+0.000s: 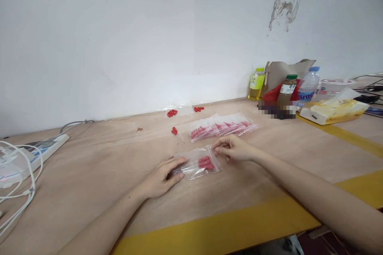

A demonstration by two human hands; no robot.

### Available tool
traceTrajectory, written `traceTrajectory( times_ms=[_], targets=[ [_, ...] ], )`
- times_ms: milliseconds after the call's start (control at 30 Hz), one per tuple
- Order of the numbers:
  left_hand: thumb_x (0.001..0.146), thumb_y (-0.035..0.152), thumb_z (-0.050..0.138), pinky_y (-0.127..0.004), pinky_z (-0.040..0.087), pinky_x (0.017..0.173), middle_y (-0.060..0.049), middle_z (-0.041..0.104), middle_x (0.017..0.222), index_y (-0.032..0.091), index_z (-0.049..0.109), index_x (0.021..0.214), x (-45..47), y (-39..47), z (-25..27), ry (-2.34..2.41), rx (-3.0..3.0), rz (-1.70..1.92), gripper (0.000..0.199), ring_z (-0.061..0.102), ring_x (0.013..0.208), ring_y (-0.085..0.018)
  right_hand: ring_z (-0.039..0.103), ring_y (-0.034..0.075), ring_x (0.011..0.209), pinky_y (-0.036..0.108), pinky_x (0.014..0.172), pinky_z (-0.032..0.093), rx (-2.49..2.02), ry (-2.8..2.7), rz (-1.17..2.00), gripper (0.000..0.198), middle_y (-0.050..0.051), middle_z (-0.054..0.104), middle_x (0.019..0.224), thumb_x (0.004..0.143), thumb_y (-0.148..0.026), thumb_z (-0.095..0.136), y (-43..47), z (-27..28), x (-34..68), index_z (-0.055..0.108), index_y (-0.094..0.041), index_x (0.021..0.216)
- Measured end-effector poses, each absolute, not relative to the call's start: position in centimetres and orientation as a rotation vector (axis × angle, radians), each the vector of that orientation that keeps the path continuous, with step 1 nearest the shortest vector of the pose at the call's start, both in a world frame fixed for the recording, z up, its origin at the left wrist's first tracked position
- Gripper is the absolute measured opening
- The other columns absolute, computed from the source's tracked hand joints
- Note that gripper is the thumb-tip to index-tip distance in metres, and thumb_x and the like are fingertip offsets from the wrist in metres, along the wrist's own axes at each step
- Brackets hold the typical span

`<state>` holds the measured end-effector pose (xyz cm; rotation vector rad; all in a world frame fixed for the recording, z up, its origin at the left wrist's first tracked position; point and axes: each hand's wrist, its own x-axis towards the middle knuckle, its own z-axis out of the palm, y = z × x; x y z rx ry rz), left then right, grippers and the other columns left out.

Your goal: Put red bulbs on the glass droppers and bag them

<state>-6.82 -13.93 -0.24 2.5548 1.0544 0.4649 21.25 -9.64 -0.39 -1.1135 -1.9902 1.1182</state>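
A clear zip bag (194, 154) lies in front of me with several red-bulbed droppers (206, 162) inside, bulbs toward the right. My left hand (166, 173) grips the bag's left end, thumb below and fingers on top. At the bag's right end, my right hand (229, 147) pinches near the zip edge; its fingertips are partly hidden. Two loose droppers (174, 130) rest just beyond the bag. Behind my right hand, several filled zip bags (223, 126) overlap in a row.
Red dropper bulbs (172, 113) on clear plastic lie near the wall. To the right stand a yellow drink bottle (255, 84), a green-capped bottle (287, 89), a blue-capped bottle (309, 83) and a tissue pack (332, 111). A power strip (50, 151) and white cables (31, 179) occupy the left.
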Motion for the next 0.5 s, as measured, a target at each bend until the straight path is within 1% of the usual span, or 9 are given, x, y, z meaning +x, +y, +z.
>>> traceTrajectory(
  times_ms=[100,200,267,333,400,500],
  targets=[
    [0.087,0.028,0.039,-0.037,0.031,0.098,-0.004,0.048,0.122,0.025,0.041,0.119,-6.8,-14.1,-0.2,0.997,2.559,0.495,0.033,0.043,0.112,-0.018,0.054,0.01,0.054,0.019,0.048,0.04,-1.169,-2.001,0.695,0.016,0.003,0.062,0.063,0.069,-0.027,0.054,-7.9,1.5,21.1,0.062,-0.014,0.07],
    [0.087,0.027,0.038,-0.037,0.032,0.097,-0.005,0.047,0.122,0.024,0.047,0.114,-6.7,-14.2,-0.1,0.96,2.569,0.496,0.028,0.04,0.114,-0.02,0.056,0.012,0.061,0.02,0.057,0.041,-1.261,-2.035,0.421,0.01,0.002,0.064,0.067,0.067,-0.02,0.054,-5.8,3.2,18.8,0.063,-0.015,0.067],
    [0.087,0.027,0.039,-0.037,0.032,0.097,-0.005,0.046,0.123,0.024,0.047,0.113,-6.7,-14.1,-0.1,0.96,2.569,0.488,0.028,0.04,0.114,-0.02,0.057,0.012,0.067,0.019,0.061,0.041,-1.387,-2.098,0.351,0.011,0.003,0.066,0.072,0.066,-0.016,0.053,-4.4,3.5,16.3,0.064,-0.015,0.068],
    [0.087,0.026,0.039,-0.037,0.032,0.097,-0.005,0.046,0.123,0.024,0.046,0.116,-6.7,-14.1,-0.1,0.955,2.574,0.477,0.029,0.039,0.115,-0.019,0.059,0.014,0.073,0.019,0.064,0.041,-1.517,-2.141,0.368,0.012,0.005,0.066,0.078,0.066,-0.016,0.054,-3.1,3.1,13.5,0.065,-0.014,0.073],
    [0.087,0.026,0.039,-0.038,0.03,0.099,-0.005,0.047,0.123,0.023,0.045,0.117,-6.7,-14.0,-0.1,0.95,2.585,0.464,0.031,0.038,0.116,-0.019,0.06,0.019,0.077,0.022,0.066,0.042,-1.59,-2.133,0.381,0.014,0.01,0.066,0.081,0.064,-0.018,0.057,-2.0,2.2,10.8,0.065,-0.012,0.074],
    [0.087,0.026,0.039,-0.04,0.027,0.101,-0.005,0.046,0.124,0.023,0.044,0.118,-6.8,-14.0,0.0,0.95,2.61,0.449,0.032,0.036,0.117,-0.02,0.06,0.025,0.082,0.026,0.065,0.044,-1.683,-2.107,0.403,0.024,0.017,0.064,0.088,0.064,-0.021,0.059,-0.8,0.9,7.9,0.064,-0.008,0.083]
  ],
)
